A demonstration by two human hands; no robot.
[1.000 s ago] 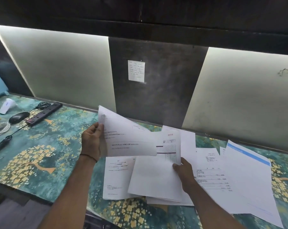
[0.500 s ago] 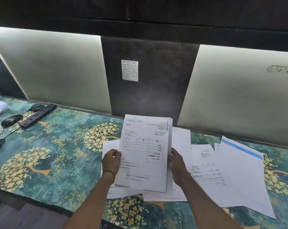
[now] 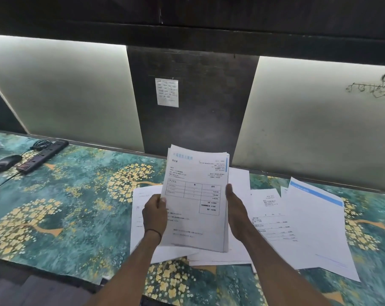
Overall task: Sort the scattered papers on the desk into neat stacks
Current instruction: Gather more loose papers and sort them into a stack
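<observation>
I hold a bundle of several printed sheets (image 3: pixel 194 199) upright above the desk, its top page showing a table and a blue heading. My left hand (image 3: pixel 154 215) grips the bundle's left edge with the thumb on the front. Along the right edge lies my right hand (image 3: pixel 236 212), its fingers behind the sheets. More loose papers lie flat under and beside the bundle: one sheet (image 3: pixel 140 217) to the left, printed sheets (image 3: pixel 268 217) to the right, and a blue-striped sheet (image 3: pixel 319 228) overlapping them at far right.
The desk (image 3: pixel 65 206) wears a teal cover with golden trees. A black power strip (image 3: pixel 43 155), a mouse (image 3: pixel 6 162) and cables lie at the far left. A small note (image 3: pixel 166 92) hangs on the dark back panel. The desk's front edge runs just below my forearms.
A second ago my hands held separate sheets fanned apart. They have brought them together into one upright bundle, gripped at both side edges, and have held it steady since.
</observation>
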